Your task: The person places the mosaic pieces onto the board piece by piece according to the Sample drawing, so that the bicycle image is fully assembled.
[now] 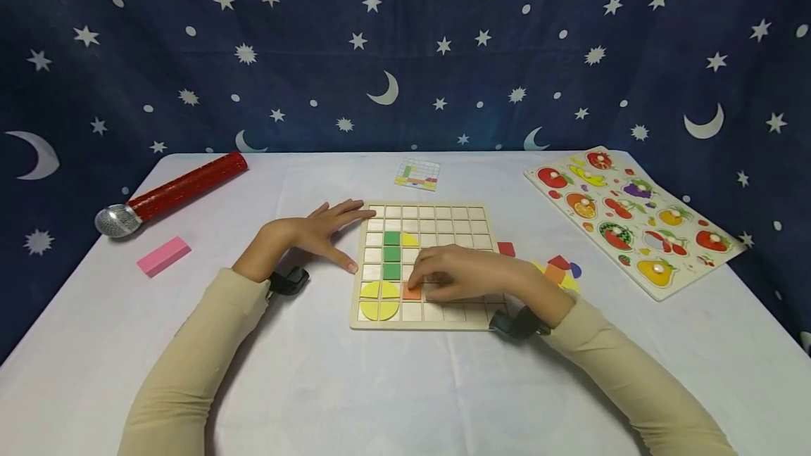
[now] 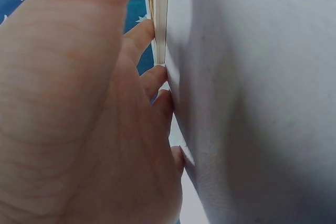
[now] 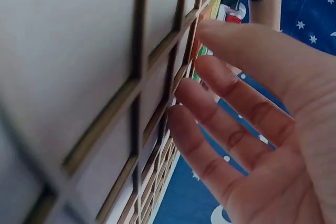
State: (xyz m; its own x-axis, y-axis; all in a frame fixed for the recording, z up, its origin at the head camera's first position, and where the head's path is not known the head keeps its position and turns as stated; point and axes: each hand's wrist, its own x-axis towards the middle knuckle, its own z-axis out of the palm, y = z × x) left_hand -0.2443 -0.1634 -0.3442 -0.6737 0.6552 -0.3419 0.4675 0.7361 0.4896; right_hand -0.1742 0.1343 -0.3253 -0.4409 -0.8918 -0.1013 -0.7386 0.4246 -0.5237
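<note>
A wooden grid board (image 1: 405,326) lies on the white table. In its left part are several green squares (image 1: 391,255), yellow rounded pieces (image 1: 370,311) and an orange square (image 1: 412,292). My right hand (image 1: 465,273) is over the board with bent fingers; its thumb touches the orange square, which sits in a cell of a lower row. The right wrist view shows the other fingers spread apart near the grid. Fingers extended, my left hand (image 1: 317,234) rests against the board's left edge, also seen in the left wrist view.
Behind the board lies a small pattern card (image 1: 418,174). Loose coloured pieces (image 1: 555,274) and a red piece (image 1: 506,249) are to its right, near a fruit puzzle board (image 1: 633,220). At left are a red microphone (image 1: 186,185) and a pink block (image 1: 163,257).
</note>
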